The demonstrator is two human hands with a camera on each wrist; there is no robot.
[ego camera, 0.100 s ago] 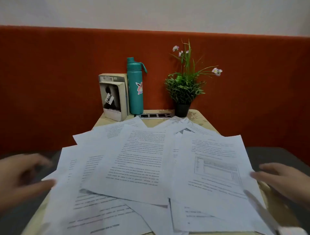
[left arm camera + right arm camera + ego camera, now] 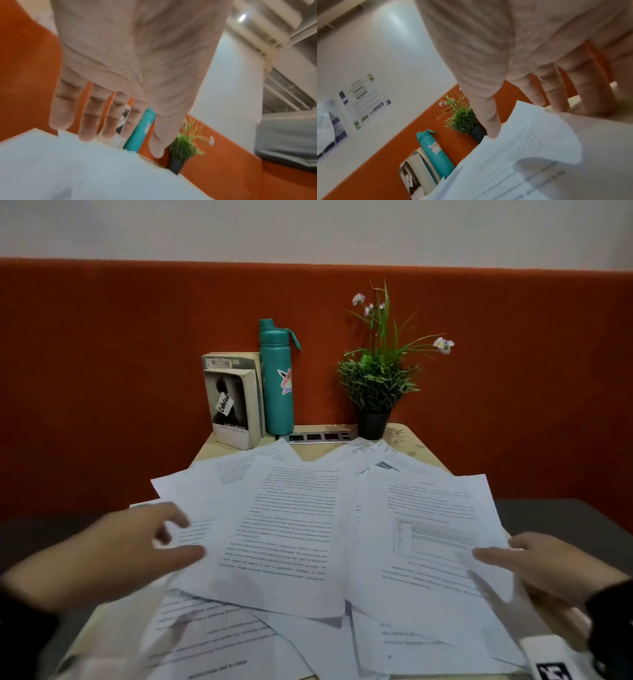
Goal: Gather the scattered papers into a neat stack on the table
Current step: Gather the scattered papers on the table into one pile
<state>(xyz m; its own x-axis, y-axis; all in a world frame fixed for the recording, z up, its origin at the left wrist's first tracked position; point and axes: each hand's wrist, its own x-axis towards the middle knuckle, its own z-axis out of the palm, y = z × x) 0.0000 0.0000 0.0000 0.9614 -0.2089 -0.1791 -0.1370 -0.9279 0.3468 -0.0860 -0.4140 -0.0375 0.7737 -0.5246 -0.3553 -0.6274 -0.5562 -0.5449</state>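
Note:
Several printed white papers [image 2: 291,529] lie fanned and overlapping across the small beige table [image 2: 421,453]. My left hand [image 2: 171,537] hovers over the left sheets with fingers spread and holds nothing. In the left wrist view the left hand [image 2: 111,121] shows straight fingers just above a sheet [image 2: 85,169]. My right hand [image 2: 503,549] is at the right edge of the sheet with a printed table [image 2: 435,529]. Its thumb [image 2: 489,129] lies on that sheet [image 2: 530,148], whose edge curls up, and the fingers [image 2: 556,97] reach past the edge.
At the back of the table stand two books [image 2: 233,402], a teal bottle [image 2: 277,385] and a potted plant [image 2: 375,392], with a socket strip [image 2: 318,437] between them. An orange padded backrest [image 2: 102,371] rises behind. A white tag with a black marker [image 2: 555,659] sits at the bottom right.
My left hand has moved right, from beside the table to over the left sheets. My right hand has slid a little left, bringing its thumb onto the right sheet.

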